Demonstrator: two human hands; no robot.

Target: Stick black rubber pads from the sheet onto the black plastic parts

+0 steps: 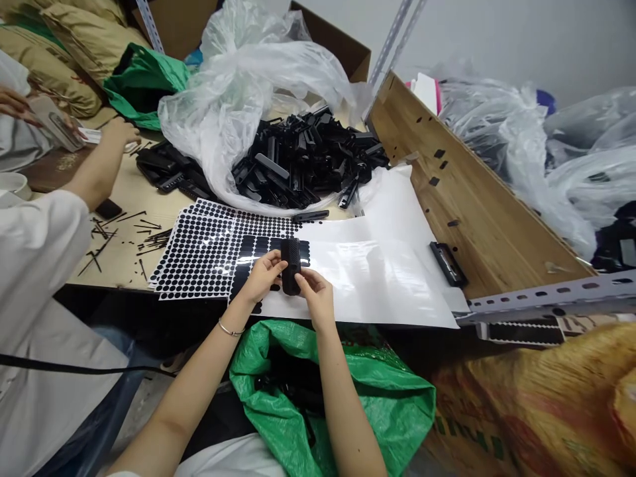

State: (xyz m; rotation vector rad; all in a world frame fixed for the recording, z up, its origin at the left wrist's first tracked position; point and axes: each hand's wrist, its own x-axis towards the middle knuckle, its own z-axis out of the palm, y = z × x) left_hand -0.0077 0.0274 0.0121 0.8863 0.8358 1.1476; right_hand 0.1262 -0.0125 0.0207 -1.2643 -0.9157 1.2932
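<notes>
My left hand [264, 276] and my right hand [315, 295] both grip a small black plastic part [291, 265], held upright just above the table edge. The left fingers pinch its upper left side. The right fingers press its lower right side. Under the part lies a white backing sheet [377, 278] whose left portion carries rows of black oblong stickers [253, 248]. Sheets of black round dot stickers [201, 248] lie just left of my hands.
A clear plastic bag [258, 86] spills a pile of black parts [308, 159] behind the sheets. A green bag [348, 391] gapes below my hands. A co-worker in white [40, 265] works at the left. A wooden board [472, 199] rises at the right.
</notes>
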